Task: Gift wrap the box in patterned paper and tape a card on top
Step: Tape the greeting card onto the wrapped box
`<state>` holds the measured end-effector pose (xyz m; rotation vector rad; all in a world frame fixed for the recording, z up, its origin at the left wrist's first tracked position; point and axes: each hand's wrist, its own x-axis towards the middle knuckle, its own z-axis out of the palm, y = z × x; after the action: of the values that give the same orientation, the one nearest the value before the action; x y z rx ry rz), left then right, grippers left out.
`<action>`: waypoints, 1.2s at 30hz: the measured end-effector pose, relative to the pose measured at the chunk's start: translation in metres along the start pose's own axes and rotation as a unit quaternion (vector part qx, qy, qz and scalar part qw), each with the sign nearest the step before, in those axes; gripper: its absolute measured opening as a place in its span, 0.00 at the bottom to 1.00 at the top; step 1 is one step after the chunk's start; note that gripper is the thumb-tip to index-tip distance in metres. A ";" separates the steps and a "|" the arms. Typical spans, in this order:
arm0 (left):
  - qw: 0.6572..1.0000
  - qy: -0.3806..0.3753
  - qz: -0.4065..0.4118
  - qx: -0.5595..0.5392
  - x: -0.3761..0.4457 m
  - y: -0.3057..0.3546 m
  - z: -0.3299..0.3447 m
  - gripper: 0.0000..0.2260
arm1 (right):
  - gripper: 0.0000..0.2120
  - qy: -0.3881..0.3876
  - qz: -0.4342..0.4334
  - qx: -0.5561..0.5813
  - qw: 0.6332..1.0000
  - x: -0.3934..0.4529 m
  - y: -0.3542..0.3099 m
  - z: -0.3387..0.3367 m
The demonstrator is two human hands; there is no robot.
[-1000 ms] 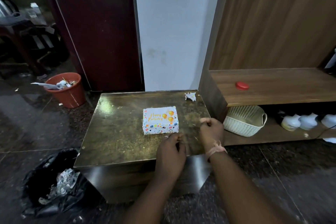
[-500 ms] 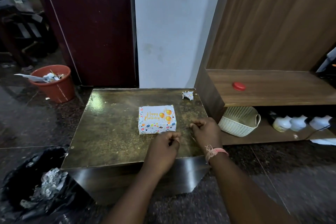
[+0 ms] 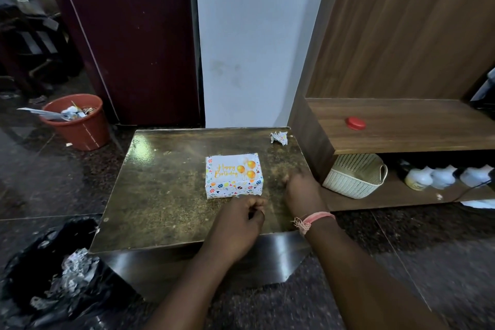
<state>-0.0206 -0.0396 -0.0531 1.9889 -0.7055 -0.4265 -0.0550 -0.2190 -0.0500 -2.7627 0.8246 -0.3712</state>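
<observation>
Wrapped box (image 3: 233, 175) with card (image 3: 232, 170) on the surface (image 3: 166, 190).
Left hand (image 3: 238, 218) curled, seemingly empty; right hand (image 3: 301, 190) blurred, grip unclear, both near box.

A dim room is shown: dark polished floor (image 3: 53, 182), maroon door (image 3: 128, 35) at upper left, white wall (image 3: 254, 35) at centre, wooden shelf unit (image 3: 401, 126) at right.

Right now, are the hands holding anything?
Cannot tell. Left hand is curled beside the wrapped box, right hand on the table; anything pinched is too small to see.
</observation>
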 end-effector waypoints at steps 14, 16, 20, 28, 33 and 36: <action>0.981 0.060 0.007 -0.184 -0.002 0.018 0.001 0.17 | 0.09 -0.131 0.217 0.681 0.686 -0.061 -0.029 -0.036; 0.982 0.081 0.024 -0.169 -0.003 0.017 -0.001 0.16 | 0.07 -0.139 0.218 0.696 0.670 -0.061 -0.032 -0.038; 0.984 0.112 0.053 -0.126 -0.002 0.014 -0.004 0.16 | 0.07 -0.141 0.226 0.692 0.671 -0.062 -0.033 -0.039; 0.974 0.167 0.071 -0.134 0.001 0.026 -0.005 0.11 | 0.05 -0.157 0.224 0.694 0.666 -0.053 -0.036 -0.044; 0.932 0.215 0.003 -0.293 0.007 0.036 -0.013 0.07 | 0.05 -0.008 0.205 0.558 0.804 0.009 -0.034 -0.035; 0.907 0.238 -0.003 -0.349 0.008 0.034 -0.028 0.05 | 0.10 0.059 0.147 0.360 0.919 0.074 -0.020 -0.026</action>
<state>-0.0093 -0.0391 -0.0096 1.3261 -0.1849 -0.1441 0.0068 -0.2478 -0.0068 -1.9208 0.8873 -0.6356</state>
